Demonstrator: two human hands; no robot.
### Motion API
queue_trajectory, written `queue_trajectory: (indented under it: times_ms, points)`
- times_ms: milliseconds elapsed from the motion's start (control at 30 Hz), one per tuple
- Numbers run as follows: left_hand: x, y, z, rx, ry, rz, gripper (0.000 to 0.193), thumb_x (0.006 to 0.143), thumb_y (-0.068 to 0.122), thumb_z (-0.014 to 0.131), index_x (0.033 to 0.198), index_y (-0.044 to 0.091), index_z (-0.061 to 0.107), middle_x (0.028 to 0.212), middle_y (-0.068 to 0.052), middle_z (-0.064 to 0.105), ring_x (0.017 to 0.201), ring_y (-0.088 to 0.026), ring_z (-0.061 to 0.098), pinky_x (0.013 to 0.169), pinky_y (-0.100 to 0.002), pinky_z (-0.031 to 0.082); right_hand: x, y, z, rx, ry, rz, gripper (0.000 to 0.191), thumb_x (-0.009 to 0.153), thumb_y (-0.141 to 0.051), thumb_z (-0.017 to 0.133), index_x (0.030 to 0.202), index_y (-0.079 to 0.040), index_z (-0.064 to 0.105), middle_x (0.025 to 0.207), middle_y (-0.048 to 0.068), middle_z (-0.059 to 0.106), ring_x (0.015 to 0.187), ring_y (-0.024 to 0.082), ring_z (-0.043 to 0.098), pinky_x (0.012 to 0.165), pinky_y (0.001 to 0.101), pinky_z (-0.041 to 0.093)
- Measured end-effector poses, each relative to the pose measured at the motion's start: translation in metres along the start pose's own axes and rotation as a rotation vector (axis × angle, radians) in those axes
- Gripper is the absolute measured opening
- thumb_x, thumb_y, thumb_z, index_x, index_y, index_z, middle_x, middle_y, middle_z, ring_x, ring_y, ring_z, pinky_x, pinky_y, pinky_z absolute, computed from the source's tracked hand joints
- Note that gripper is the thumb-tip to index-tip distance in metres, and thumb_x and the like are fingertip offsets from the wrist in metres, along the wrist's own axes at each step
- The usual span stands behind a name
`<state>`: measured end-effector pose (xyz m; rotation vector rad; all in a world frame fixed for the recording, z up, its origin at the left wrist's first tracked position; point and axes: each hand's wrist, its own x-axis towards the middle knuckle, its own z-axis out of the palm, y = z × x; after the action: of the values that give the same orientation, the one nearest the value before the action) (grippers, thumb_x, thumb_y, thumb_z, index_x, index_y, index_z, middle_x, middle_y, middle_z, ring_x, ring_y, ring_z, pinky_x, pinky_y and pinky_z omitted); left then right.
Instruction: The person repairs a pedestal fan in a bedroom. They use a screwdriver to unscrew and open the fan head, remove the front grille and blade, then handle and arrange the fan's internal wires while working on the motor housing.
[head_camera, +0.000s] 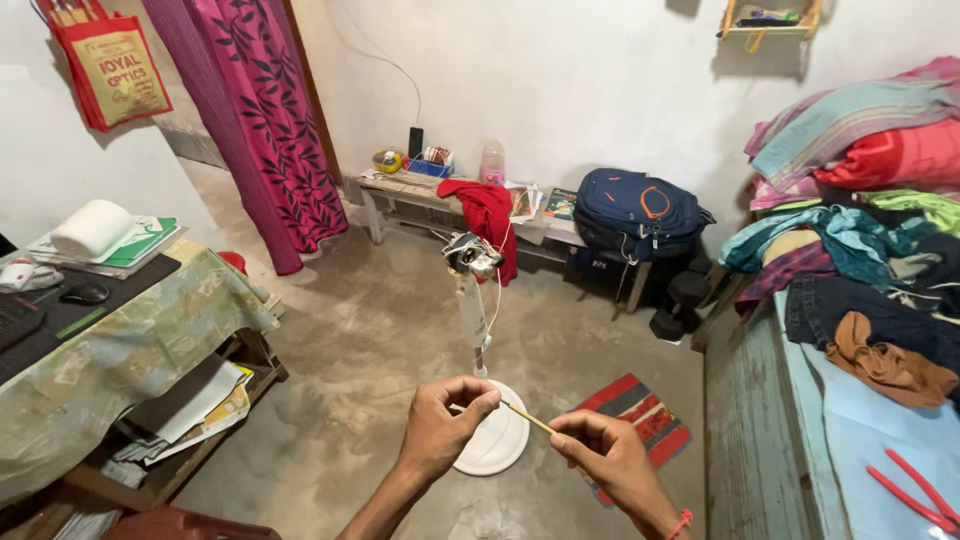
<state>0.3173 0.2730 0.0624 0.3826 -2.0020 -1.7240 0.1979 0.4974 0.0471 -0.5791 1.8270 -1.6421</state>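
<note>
- Over the bare concrete floor (380, 330), the person's two hands meet in front of the body, sharing one thin yellowish stick (528, 418).
- The left hand (440, 425) is closed narrow, its fingertips pinched on one end of the stick; whether that end also carries something small cannot be told.
- The right hand (605, 455) is likewise closed, pinching the other end between thumb and forefinger, with a red thread around the wrist.
- The stick runs slightly downward from left to right, held clear of everything, directly above the round white base (495, 440) of a stripped fan stand (472, 300).
- Judged from the grip, the stick looks slender enough to bend or snap if the hands press toward each other or twist.
- A slackened pinch on either side would likely let it fall onto the base or the floor, where so thin a thing would be hard to spot.
- The fan stand's top shows exposed parts and loose wires; a careless elbow could tip it.
- Around the room: a cloth-covered table (120, 340) on the left, a pink curtain (265, 110), a low bench (420, 190) with a red cloth (490, 215) and a dark backpack (635, 210), a striped mat (640, 415), and piled clothes (860, 240) on the right beside red pliers (915, 490).
</note>
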Motion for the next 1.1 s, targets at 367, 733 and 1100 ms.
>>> queue_trajectory:
  times_ms: [367,733,1100]
  points:
    - [0.095,-0.043,-0.064,0.013,-0.043,-0.085,0.020,0.084,0.022,0.078,0.091,0.003,0.082,0.075,0.001,0.077,0.064,-0.005,0.065,0.060,-0.024,0.052,0.127,-0.040,0.027,-0.027,0.175,-0.157,0.022,0.086,-0.014,0.078,0.102,0.001,0.076,0.085,0.002,0.071,0.077,0.008,0.064,0.070,0.0263,0.051]
    - [0.136,-0.072,-0.073,0.037,-0.118,-0.084,0.020,0.087,0.022,0.076,0.093,0.004,0.081,0.078,-0.002,0.078,0.070,-0.008,0.068,0.067,-0.027,0.054,0.176,-0.025,0.020,0.019,0.358,-0.093,0.028,0.098,-0.027,0.067,0.104,0.000,0.074,0.087,0.005,0.071,0.078,0.011,0.064,0.069,0.0273,0.050]
    - [0.211,-0.064,-0.105,0.391,0.060,0.060,0.034,0.081,0.021,0.078,0.114,0.011,0.072,0.109,-0.009,0.074,0.094,-0.026,0.071,0.084,-0.039,0.055,0.262,-0.025,-0.006,-0.414,0.330,-0.292,0.021,0.095,-0.018,0.069,0.110,-0.005,0.075,0.087,-0.003,0.070,0.079,0.004,0.062,0.069,0.0221,0.049]
